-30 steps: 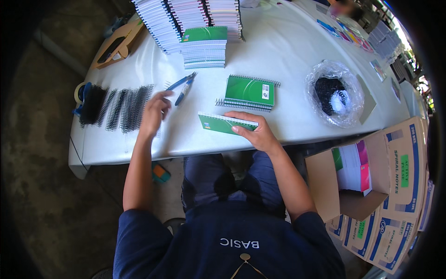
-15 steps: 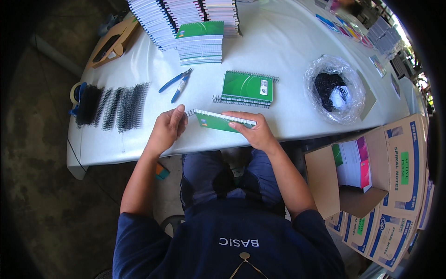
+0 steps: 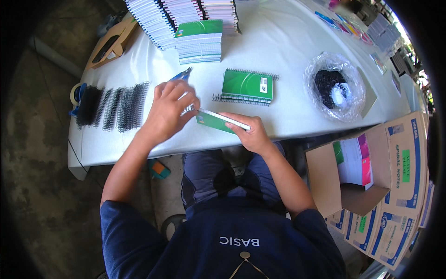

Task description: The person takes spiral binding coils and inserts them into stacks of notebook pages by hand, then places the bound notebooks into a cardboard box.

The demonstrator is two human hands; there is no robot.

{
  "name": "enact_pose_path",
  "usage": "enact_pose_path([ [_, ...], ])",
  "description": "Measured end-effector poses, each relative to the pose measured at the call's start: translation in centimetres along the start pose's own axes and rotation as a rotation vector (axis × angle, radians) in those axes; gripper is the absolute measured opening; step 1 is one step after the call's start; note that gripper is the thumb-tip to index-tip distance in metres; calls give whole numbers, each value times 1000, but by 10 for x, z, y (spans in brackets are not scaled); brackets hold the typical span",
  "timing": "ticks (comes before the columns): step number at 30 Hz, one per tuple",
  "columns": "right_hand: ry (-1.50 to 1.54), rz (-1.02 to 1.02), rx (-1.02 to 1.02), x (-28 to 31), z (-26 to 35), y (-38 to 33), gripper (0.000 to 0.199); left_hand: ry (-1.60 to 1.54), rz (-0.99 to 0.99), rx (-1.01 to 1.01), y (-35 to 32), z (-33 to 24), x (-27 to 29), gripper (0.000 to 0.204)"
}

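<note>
On the table (image 3: 283,51), coils (image 3: 132,107) lie left of the left hand (image 3: 168,111), tape (image 3: 73,95) at their left end; pliers (image 3: 184,74) lie behind that hand. A pad (image 3: 211,121) is in the right hand (image 3: 253,133), notebooks (image 3: 246,85) behind it, stacks (image 3: 199,49) farther back. A bag (image 3: 349,112) sits right; a carton (image 3: 322,183) near the table's front right holds books (image 3: 351,163).

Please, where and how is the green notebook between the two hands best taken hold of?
Probably at its right end, coming from the right, pinching front and back together. The green notebook is tilted, its white long edge upward, and a wire coil shows at its left end, which is better kept free for the left hand. The right hand grips that right part.
</note>
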State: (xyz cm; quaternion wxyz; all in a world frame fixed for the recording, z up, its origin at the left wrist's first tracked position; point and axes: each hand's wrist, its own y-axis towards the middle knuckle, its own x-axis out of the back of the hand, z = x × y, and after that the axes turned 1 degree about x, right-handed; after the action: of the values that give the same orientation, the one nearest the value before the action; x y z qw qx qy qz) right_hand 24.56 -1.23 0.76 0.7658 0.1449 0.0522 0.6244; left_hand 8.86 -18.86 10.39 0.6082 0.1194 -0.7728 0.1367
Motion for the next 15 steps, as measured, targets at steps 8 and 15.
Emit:
enact_pose_path([
  [8, -82, -155, 222, -23, -6, -10, 32, 387, -634, -142, -39, -5, -114, 107],
  [15, -157, -188, 296, -39, -6, -15, 32, 261, -573, -67, -60, -6, -168, 108],
])
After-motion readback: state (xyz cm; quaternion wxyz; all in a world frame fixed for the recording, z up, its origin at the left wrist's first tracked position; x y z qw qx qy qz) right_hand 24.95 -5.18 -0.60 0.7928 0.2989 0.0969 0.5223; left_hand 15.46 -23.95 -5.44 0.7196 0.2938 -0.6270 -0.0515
